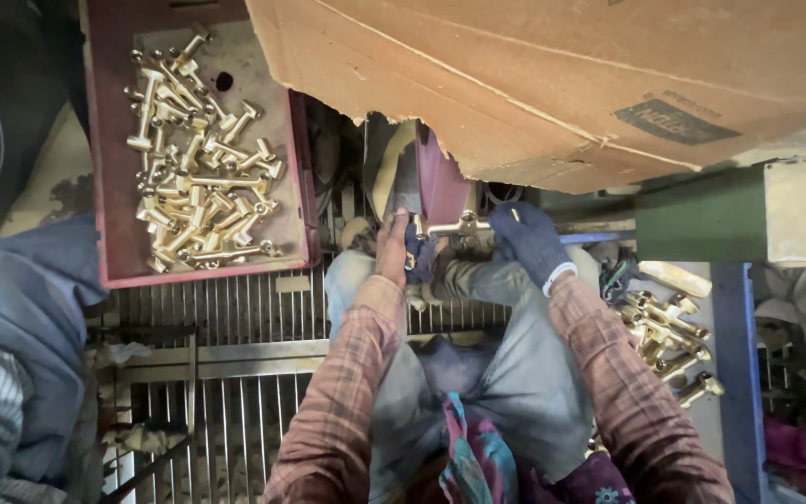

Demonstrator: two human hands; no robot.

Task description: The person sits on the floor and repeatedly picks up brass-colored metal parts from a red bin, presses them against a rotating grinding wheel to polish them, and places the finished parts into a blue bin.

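Both my hands hold one brass T-shaped fitting [450,225] against the rim of a dark red buffing wheel [438,179]. My left hand [392,247], with a blue cloth or torn glove at the fingers, grips the fitting's left end. A dark blue glove covers my right hand [529,241], which grips the right end. My plaid sleeves and grey trousers fill the lower middle of the view.
A red tray [114,168] at the upper left holds several brass fittings [198,159]. More brass fittings [669,336] lie piled at my right. A cardboard sheet [552,75] overhangs the wheel. A metal grate [226,373] lies below. Another person's blue sleeve [25,308] is at the left.
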